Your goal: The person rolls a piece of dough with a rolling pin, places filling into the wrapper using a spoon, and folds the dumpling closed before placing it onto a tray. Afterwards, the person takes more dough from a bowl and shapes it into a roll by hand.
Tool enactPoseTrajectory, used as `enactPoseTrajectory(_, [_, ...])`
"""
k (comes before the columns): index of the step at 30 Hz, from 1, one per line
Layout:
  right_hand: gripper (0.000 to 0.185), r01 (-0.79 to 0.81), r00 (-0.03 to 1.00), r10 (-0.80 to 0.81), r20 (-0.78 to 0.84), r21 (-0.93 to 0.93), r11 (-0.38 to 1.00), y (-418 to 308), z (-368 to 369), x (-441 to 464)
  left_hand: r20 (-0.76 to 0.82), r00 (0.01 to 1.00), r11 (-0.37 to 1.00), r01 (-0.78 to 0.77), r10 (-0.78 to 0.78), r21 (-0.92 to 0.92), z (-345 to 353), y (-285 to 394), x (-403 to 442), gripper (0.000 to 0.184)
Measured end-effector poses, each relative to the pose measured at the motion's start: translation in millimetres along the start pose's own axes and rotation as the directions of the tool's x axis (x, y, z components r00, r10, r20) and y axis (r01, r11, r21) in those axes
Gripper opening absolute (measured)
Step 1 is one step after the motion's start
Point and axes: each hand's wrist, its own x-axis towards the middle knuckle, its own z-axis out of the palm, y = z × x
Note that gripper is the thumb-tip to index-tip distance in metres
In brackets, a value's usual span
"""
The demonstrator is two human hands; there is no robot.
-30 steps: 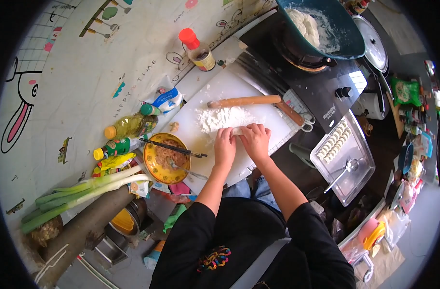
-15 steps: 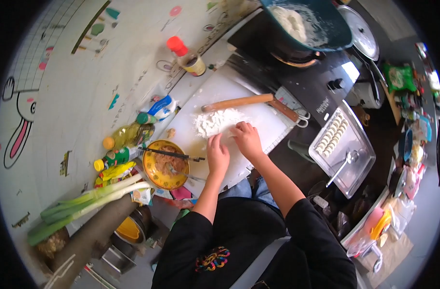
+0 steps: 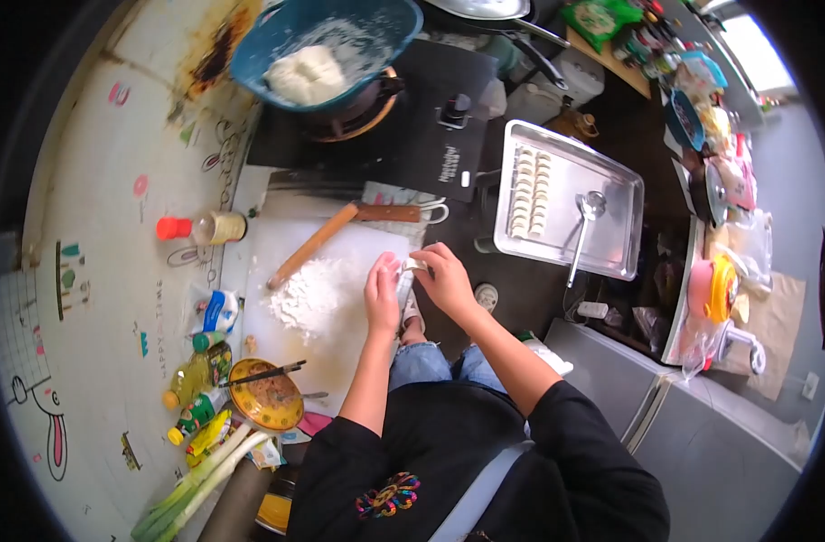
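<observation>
A small white dumpling [image 3: 414, 265] is pinched in the fingers of my right hand [image 3: 445, 282], above the right edge of the white board [image 3: 340, 348]. My left hand [image 3: 382, 294] is close beside it on the left, fingers pointing up and loosely bent; whether they touch the dumpling I cannot tell. Left of my hands lies a heap of flour [image 3: 304, 300] on the board. A rolling pin [image 3: 313, 246] slants above the flour, next to the wooden handle [image 3: 387, 212] of another tool. An orange bowl [image 3: 290, 411] of filling stands nearer me, with dark chopsticks [image 3: 263, 373] across it.
A metal tray [image 3: 598, 251] to the right carries rows of dumplings [image 3: 530, 191] and a ladle [image 3: 582, 235]. Dough [image 3: 306, 77] sits in a blue basin [image 3: 376, 54] on the stove [image 3: 412, 122]. A red-capped bottle [image 3: 221, 228], other bottles and leeks [image 3: 196, 488] line the left wall.
The view has swung right toward the tray. Both hands have left the flour and lifted to the board's right edge, and the dumpling now shows in my right fingers.
</observation>
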Motion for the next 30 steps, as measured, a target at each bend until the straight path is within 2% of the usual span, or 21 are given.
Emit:
enactPoseTrajectory(1, [0.025,-0.009,0.999,0.009,-0.033,-0.002,1.000,3.7,-16.5,-2.7,0.033,0.994,0.990,0.105,-0.102,-0.093,15.5,-6.7,4.3,0.049])
enactPoseTrajectory(3, [0.025,-0.018,0.996,0.017,-0.090,-0.007,1.000,19.8,-44.3,-9.3,0.144,0.968,0.947,0.235,-0.207,-0.218,50.7,-10.3,5.6,0.049])
enactPoseTrajectory(5, [0.025,-0.022,0.986,0.016,-0.163,-0.034,0.999,35.7,-70.3,-17.2,0.221,0.936,0.901,0.329,-0.272,-0.283,81.8,-25.6,7.3,0.049])
enactPoseTrajectory(8, [0.026,-0.039,0.971,0.020,-0.237,-0.076,0.996,63.6,-108.5,-30.6,0.296,0.897,0.867,0.411,-0.329,-0.282,124.4,-44.9,4.6,0.044])
enactPoseTrajectory(12, [0.028,-0.116,0.945,0.110,-0.307,-0.002,0.993,97.2,-148.6,-46.8,0.335,0.872,0.865,0.445,-0.358,-0.233,174.3,-74.8,1.9,0.039])
enactPoseTrajectory(16, [0.030,-0.207,0.921,0.220,-0.320,0.074,0.976,138.9,-178.8,-60.8,0.354,0.845,0.818,0.504,-0.401,-0.275,211.5,-114.6,6.0,0.035])
enactPoseTrajectory(18, [0.032,-0.245,0.913,0.262,-0.312,0.091,0.965,163.7,-187.9,-64.6,0.310,0.849,0.811,0.512,-0.428,-0.283,228.5,-135.6,7.9,0.034])
enactPoseTrajectory(22, [0.030,-0.315,0.869,0.340,-0.360,0.128,0.940,216.3,-190.6,-67.2,0.292,0.845,0.799,0.525,-0.448,-0.293,248.3,-180.4,16.6,0.034])
enactPoseTrajectory(27, [0.024,-0.379,0.853,0.398,-0.338,0.124,0.917,270.7,-186.2,-64.5,0.284,0.847,0.799,0.524,-0.450,-0.295,256.7,-232.3,31.7,0.035])
enactPoseTrajectory(30, [0.023,-0.391,0.847,0.406,-0.342,0.116,0.913,299.0,-178.8,-59.2,0.263,0.843,0.822,0.526,-0.469,-0.218,258.0,-253.2,42.0,0.040])
